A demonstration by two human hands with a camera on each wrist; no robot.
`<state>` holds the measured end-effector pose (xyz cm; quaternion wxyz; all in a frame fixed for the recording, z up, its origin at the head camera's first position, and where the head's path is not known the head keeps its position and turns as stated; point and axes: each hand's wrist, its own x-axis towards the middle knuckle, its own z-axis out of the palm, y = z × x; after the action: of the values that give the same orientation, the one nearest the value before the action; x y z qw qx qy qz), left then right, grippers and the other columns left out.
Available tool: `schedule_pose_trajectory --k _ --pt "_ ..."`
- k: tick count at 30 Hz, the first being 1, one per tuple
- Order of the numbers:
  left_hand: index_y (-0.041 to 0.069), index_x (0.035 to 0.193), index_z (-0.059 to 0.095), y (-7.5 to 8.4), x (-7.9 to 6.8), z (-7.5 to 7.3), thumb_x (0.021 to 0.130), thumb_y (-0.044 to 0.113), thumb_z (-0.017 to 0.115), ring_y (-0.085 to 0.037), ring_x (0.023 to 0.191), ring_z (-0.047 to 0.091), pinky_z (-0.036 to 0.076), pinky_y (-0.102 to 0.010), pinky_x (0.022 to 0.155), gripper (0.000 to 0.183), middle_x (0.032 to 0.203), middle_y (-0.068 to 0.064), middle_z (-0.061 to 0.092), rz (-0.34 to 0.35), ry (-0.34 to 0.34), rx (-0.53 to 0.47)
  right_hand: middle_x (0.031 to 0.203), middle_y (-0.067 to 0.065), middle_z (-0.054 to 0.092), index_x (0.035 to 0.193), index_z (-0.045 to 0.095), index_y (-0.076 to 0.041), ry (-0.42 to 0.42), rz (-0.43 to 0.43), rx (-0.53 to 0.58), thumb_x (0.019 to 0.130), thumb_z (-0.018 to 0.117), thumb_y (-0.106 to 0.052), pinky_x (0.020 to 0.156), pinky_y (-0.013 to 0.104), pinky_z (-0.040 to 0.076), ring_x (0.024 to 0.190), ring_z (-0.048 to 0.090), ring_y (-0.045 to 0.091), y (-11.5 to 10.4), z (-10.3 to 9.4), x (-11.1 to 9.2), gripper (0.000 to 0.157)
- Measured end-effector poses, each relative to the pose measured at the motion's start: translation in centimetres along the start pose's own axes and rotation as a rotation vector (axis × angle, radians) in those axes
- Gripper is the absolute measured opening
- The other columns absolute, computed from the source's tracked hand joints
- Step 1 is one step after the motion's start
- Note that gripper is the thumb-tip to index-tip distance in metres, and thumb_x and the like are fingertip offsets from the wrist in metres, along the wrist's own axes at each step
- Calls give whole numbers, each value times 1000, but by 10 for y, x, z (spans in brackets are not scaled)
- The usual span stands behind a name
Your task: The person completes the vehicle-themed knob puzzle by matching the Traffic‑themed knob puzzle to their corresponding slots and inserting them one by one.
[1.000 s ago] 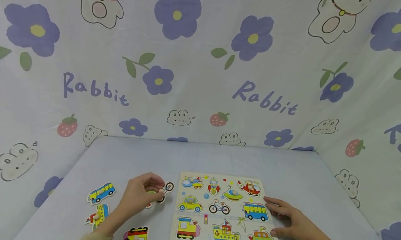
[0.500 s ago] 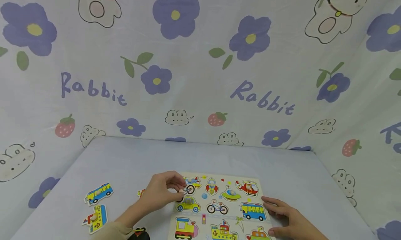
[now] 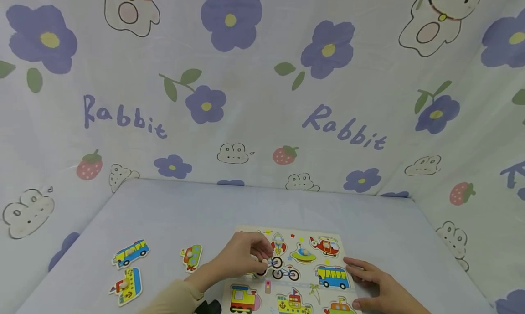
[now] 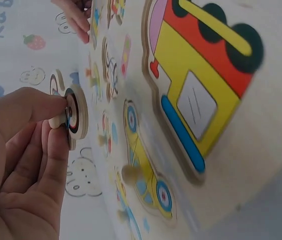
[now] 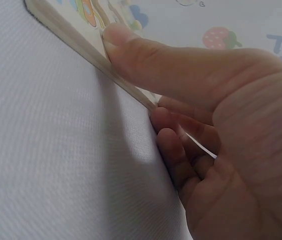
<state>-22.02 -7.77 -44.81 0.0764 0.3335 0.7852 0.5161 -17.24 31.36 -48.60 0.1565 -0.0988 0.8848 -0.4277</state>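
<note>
Over the puzzle board [image 3: 301, 284]: the left hand [image 3: 242, 257] pinches the bicycle piece [image 4: 76, 112] by its pale knob [image 4: 57, 121], between the thumb and bent fingers.
Bicycle piece: it is held in the air, apart from the board, as the left wrist view shows; from the head view it hangs just up and to the left of the printed bicycle recess [image 3: 285, 273], partly overlapping it.
Right edge of the board: the right hand [image 3: 375, 284] grips here, thumb laid on the top face near the rim, the other fingers bent against the side.
Seated pieces: the rocket [image 3: 278, 244], the flying saucer [image 3: 302, 254] and the helicopter [image 3: 325, 246] sit in the top part of the board; the yellow car [image 4: 143, 175], with its round knob, sits in its place below the left hand.
Printed recesses: the bus recess [image 3: 332, 276] lies near the right hand, the train recess [image 3: 244, 299] at lower left.
Loose pieces: the submarine piece [image 3: 191, 258] lies left of the board; farther left, the bus piece [image 3: 131, 254] lies just beyond the ship piece [image 3: 128, 285].
Sleeve: a beige sleeve [image 3: 176, 298] covers the left forearm.
Backdrop: a pale cloth [image 3: 246, 77] printed with purple flowers and "Rabbit" stands behind the table [image 3: 266, 209].
</note>
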Motion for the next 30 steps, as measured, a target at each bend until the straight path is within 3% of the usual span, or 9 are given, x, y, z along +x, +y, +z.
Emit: schedule_pose_trajectory --k 5,11,13,19,25,30 --pt "5 96 68 -3 8 9 77 -11 76 -13 78 66 55 -25 72 26 89 -2 68 9 -90 -21 154 -4 35 139 58 -21 0 14 2 65 88 -45 101 50 42 140 27 40 -2 1 1 84" --pt "6 92 68 -7 17 18 74 -12 77 -10 76 67 56 -24 70 27 87 0 68 -7 -127 -40 154 -3 35 140 57 -17 -4 -22 -9 66 88 -44 95 21 42 140 29 37 1 -1 1 84" --pt "6 91 68 -8 19 21 73 -12 77 -10 76 66 56 -24 69 27 86 0 68 -22 -135 -54 154 -2 35 140 57 -16 -11 -30 1 67 88 -43 93 16 40 140 28 37 1 -1 1 84" --pt "6 91 68 -12 20 26 73 -13 77 -10 76 66 55 -24 70 27 85 -1 68 -54 -150 -76 154 -1 35 140 57 -16 -18 -31 7 67 88 -44 97 25 44 140 29 38 1 -2 2 84" --pt "6 91 69 -12 23 29 75 -11 78 -9 78 66 54 -22 71 25 87 1 69 -68 -131 -59 154 1 35 140 57 -14 -25 -43 16 67 88 -43 92 15 41 139 30 38 1 -3 2 84" --pt "6 93 69 -11 27 32 77 -10 77 -8 79 66 54 -21 72 24 89 1 69 -54 -123 -52 155 2 34 141 56 -13 -31 -67 -5 70 87 -42 91 13 39 138 32 34 1 -4 1 82"
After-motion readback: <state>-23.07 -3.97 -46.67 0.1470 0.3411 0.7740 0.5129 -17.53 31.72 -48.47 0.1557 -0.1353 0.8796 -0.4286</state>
